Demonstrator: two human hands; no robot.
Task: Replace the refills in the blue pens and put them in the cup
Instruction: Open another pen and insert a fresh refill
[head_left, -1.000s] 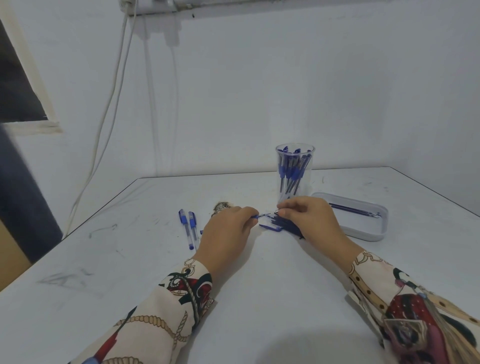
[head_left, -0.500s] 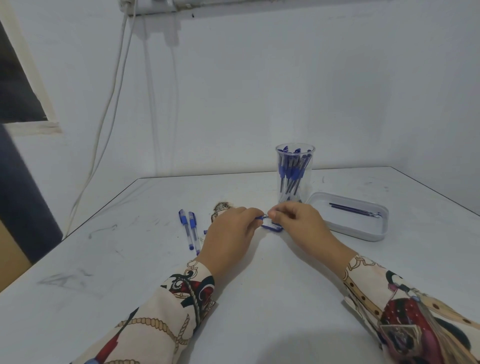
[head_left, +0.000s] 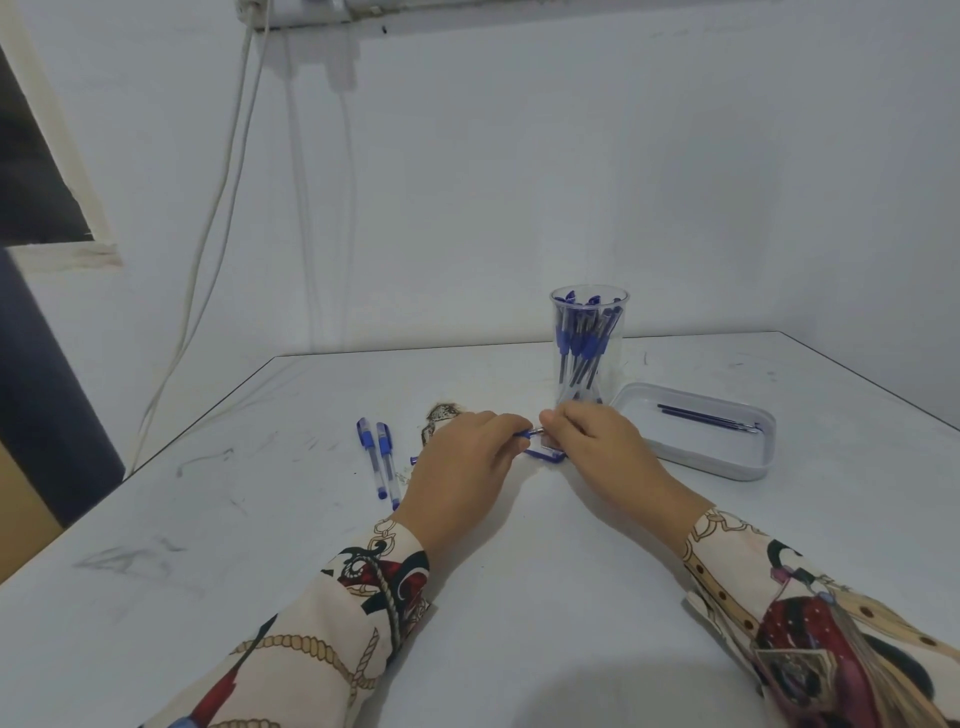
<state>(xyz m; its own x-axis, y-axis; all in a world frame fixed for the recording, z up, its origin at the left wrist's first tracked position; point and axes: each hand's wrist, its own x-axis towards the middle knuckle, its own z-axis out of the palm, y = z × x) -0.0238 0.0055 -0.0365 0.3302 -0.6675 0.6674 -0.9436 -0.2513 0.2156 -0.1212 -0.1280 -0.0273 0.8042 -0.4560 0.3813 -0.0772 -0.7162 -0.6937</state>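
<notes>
Pinching a blue pen between both hands just above the surface, in front of the cup. Left hand curling its grip around the pen's body, fingertips pressed together on it; right hand nipping the metal tip end with thumb and forefinger. Most of the pen hiding under the fingers, so its state of assembly impossible to tell. Lying under the hands, a small blue piece, a cap perhaps, partly covered.

Standing upright behind the hands, the clear cup holding a bunch of blue pens, leaning against its wall. Sitting just right of it, a shallow white tray holding a few thin dark refills laid near its far side. Resting side by side on the surface left of the hands, two more pens. Peeking out behind the left hand, a brownish patch, hard to make out.

Differing from a second ago: dark bundle of refills under the right hand gone from sight, right hand drawn leftward and closer to the left, fingertips now nearly meeting.
</notes>
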